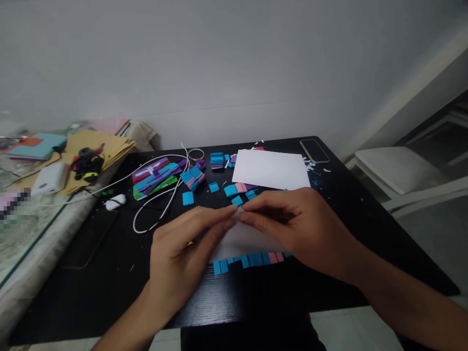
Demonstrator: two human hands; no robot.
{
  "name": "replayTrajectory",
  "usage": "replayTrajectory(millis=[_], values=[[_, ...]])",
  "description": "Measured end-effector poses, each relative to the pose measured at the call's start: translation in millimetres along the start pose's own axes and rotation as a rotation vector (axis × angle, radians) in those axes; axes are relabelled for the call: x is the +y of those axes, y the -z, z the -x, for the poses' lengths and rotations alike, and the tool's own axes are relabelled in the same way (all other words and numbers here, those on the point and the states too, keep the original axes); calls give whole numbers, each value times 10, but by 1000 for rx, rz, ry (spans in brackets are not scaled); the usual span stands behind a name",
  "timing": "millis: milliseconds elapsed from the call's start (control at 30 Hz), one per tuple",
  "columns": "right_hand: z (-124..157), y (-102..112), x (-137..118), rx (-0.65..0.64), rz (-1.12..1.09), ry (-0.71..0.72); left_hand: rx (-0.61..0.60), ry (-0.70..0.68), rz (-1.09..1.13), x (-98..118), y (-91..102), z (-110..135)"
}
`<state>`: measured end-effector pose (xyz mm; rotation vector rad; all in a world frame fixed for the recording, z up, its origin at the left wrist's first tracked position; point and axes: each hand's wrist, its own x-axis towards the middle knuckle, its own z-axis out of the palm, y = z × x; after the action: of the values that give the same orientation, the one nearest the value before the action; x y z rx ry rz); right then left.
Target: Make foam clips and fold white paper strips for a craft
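Observation:
My left hand (186,253) and my right hand (296,229) meet over a white sheet of paper (244,241) lying on the black table (109,273). The fingertips of both hands pinch together at the sheet's far edge, around something too small to make out. A row of blue and pink paper squares (252,261) runs along the sheet's near edge, below my hands. Loose blue squares (234,191) lie just beyond my fingertips.
A second white sheet (270,169) lies further back, with a phone (314,150) behind it. Stacks of coloured paper strips (155,176) and a white cable (161,204) sit at the left. A white chair (398,168) stands to the right. Brown envelopes (98,146) lie on a side surface.

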<state>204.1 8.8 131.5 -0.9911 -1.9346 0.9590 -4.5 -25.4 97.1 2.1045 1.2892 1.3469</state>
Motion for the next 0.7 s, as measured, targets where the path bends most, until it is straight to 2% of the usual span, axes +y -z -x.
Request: replayTrajectory(millis=[100, 267, 500, 700], values=[[5, 1, -12, 71, -27, -20, -54, 28, -88, 55, 37, -54], [13, -59, -36, 203, -122, -11, 26, -55, -236, 147, 21, -67], [30, -102, 2, 286, -192, -2, 103, -106, -209, 180, -18, -60], [32, -117, 35, 315, -199, 9, 158, -37, -191, 179, -10, -63]])
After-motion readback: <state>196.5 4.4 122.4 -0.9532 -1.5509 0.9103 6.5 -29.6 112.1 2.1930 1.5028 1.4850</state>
